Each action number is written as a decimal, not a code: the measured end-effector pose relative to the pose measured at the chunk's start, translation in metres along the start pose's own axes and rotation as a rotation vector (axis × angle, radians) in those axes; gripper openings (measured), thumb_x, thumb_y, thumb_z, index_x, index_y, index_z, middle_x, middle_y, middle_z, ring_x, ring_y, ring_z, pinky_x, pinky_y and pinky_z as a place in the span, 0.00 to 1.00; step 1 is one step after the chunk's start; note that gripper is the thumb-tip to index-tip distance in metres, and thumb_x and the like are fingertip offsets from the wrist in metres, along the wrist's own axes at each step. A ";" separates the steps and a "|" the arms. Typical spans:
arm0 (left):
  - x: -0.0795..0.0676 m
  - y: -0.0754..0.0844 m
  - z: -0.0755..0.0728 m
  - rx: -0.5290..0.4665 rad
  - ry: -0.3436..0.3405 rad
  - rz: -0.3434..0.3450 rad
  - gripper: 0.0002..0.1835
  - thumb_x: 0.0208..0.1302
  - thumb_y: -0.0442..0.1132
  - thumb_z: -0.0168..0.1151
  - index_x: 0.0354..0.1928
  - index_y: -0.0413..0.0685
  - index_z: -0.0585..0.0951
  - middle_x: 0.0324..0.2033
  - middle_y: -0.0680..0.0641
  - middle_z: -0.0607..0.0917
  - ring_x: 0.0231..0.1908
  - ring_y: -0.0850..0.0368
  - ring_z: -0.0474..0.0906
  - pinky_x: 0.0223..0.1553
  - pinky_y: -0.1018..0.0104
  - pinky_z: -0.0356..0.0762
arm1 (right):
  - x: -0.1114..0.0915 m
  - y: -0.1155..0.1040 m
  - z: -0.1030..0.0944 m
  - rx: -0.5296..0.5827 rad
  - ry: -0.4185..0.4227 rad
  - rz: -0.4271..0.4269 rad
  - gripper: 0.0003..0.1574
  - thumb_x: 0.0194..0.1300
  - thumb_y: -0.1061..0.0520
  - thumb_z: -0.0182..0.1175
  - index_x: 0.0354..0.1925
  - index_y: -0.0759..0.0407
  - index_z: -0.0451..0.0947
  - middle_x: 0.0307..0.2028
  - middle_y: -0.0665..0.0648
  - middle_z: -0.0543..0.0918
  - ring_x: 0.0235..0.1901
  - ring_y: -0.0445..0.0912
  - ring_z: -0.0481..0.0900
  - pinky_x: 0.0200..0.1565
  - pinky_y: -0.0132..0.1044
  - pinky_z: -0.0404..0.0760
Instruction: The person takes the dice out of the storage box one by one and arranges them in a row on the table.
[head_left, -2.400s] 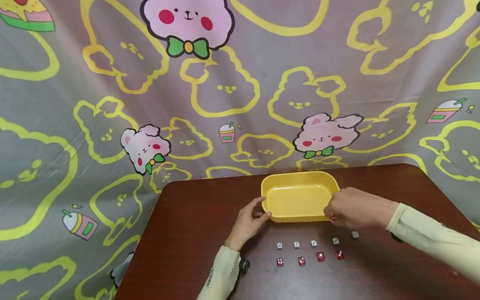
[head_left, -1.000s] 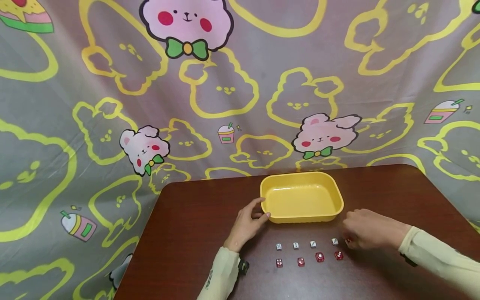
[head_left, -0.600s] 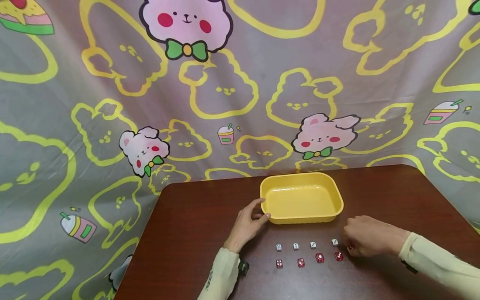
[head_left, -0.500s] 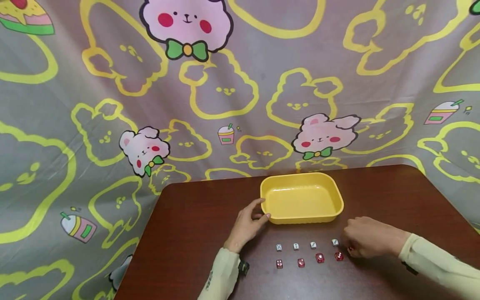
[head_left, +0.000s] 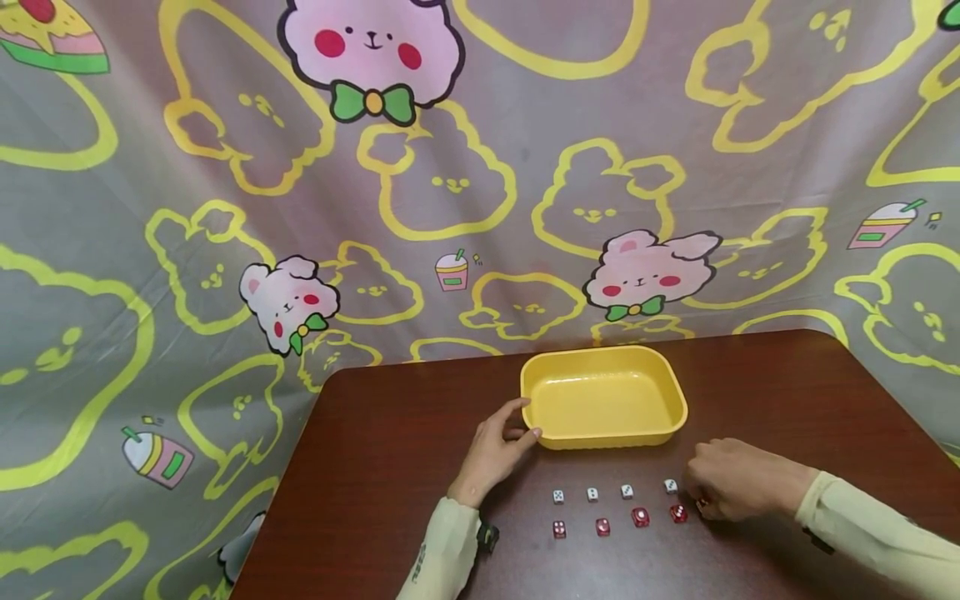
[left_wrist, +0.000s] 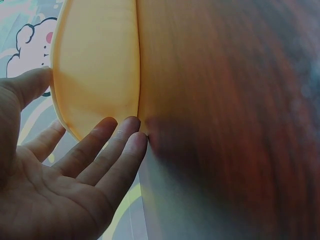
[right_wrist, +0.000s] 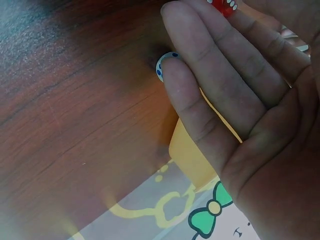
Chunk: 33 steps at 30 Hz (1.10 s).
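Observation:
My left hand (head_left: 495,450) touches the left end of a yellow tray (head_left: 603,439), its fingers fairly straight and spread. In the left wrist view, thumb and fingertips rest against the outside of the tray wall. My right hand (head_left: 738,481), low over the table at the right end of two rows of dice, pinches a red die (right_wrist: 223,7). The thumb and most of that die are hidden. Beside its fingers in the right wrist view lies a white die (right_wrist: 167,62), partly covered. Left of the hand are the white die (head_left: 671,486) and red die (head_left: 678,513) nearest it.
The rows continue leftward with white dice such as this die (head_left: 627,492) and red dice such as this die (head_left: 640,517). All lie on a dark brown table (head_left: 405,433), in front of the tray. A patterned cloth (head_left: 517,192) hangs behind the table.
My right hand has moved from the tray's front right corner toward me with the red die, now covering the rightmost white die; lately it has only shifted slightly. The left hand stays at the tray.

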<state>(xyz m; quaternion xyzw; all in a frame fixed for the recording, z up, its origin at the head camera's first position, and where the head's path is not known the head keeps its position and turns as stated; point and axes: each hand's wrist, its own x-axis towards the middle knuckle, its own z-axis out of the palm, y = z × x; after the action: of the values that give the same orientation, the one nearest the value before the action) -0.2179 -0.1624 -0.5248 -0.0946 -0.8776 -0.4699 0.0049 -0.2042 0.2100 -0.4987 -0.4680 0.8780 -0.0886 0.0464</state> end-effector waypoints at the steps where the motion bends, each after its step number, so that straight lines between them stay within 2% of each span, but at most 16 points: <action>1: 0.000 0.000 0.000 0.000 0.000 0.001 0.29 0.71 0.47 0.69 0.71 0.53 0.75 0.63 0.42 0.83 0.49 0.50 0.89 0.42 0.67 0.87 | 0.000 0.000 0.000 -0.002 0.001 0.001 0.19 0.45 0.58 0.76 0.16 0.39 0.76 0.14 0.32 0.66 0.17 0.32 0.53 0.18 0.28 0.54; 9: 0.000 0.002 0.000 -0.004 -0.003 -0.003 0.29 0.71 0.46 0.69 0.71 0.54 0.75 0.63 0.42 0.83 0.50 0.49 0.89 0.43 0.66 0.88 | 0.000 -0.001 0.000 -0.028 0.014 0.001 0.20 0.43 0.58 0.76 0.15 0.38 0.75 0.13 0.32 0.66 0.16 0.33 0.53 0.18 0.29 0.54; 20: 0.002 0.003 0.001 0.016 -0.003 -0.005 0.29 0.71 0.48 0.68 0.71 0.56 0.75 0.63 0.41 0.83 0.51 0.48 0.89 0.48 0.60 0.89 | -0.003 -0.003 -0.002 -0.016 -0.008 0.027 0.20 0.44 0.56 0.78 0.15 0.38 0.74 0.14 0.32 0.66 0.16 0.32 0.54 0.18 0.29 0.54; 26: 0.002 0.002 -0.001 0.021 0.010 0.032 0.28 0.71 0.47 0.69 0.70 0.55 0.76 0.62 0.40 0.84 0.50 0.47 0.89 0.48 0.58 0.89 | -0.001 -0.004 -0.007 0.009 -0.027 0.046 0.21 0.47 0.53 0.78 0.17 0.37 0.74 0.14 0.33 0.66 0.17 0.31 0.56 0.19 0.29 0.56; 33: 0.000 0.001 -0.002 0.033 0.019 0.052 0.28 0.70 0.48 0.69 0.70 0.53 0.77 0.62 0.40 0.84 0.52 0.47 0.89 0.51 0.55 0.89 | -0.004 -0.003 -0.015 -0.061 0.008 0.063 0.23 0.49 0.45 0.80 0.16 0.36 0.72 0.15 0.36 0.66 0.18 0.34 0.60 0.21 0.34 0.59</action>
<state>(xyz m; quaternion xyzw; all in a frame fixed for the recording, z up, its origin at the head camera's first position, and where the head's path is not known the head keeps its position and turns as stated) -0.2183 -0.1639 -0.5230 -0.1126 -0.8823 -0.4562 0.0270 -0.2015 0.2134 -0.4831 -0.4412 0.8947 -0.0622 0.0316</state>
